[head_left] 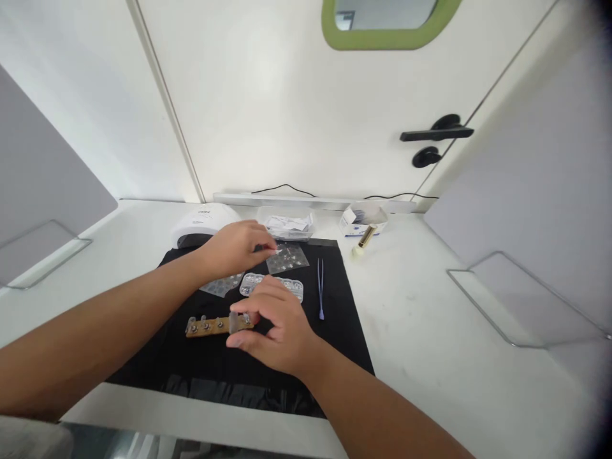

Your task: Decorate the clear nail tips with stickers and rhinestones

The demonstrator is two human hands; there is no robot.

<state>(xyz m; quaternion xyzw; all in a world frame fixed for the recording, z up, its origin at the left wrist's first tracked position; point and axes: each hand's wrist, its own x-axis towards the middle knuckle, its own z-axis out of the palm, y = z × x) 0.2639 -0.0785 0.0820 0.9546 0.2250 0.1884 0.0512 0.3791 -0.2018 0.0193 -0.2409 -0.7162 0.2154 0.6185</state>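
Observation:
My right hand [282,328] holds a greyish, translucent false nail [233,322] between thumb and forefinger. That nail is over a narrow wooden nail stand [208,327] with round metal posts; whether it touches the stand cannot be seen. Farther back, my left hand [239,250] is closed in a pinch, with a tiny whitish bit [276,250] at its fingertips, too small to name. Close by lies a clear sticker sheet [287,257], and another clear sheet [222,285] is partly under the left forearm. A clear compartment case [295,289] of small pieces sits behind my right hand.
Blue tweezers [320,290] rest on the black mat [342,338]. Along the back stand a white nail lamp [203,220], a clear tray [306,231] of white papers and a small box [375,220]. A gold-capped bottle [366,239] is beside the mat.

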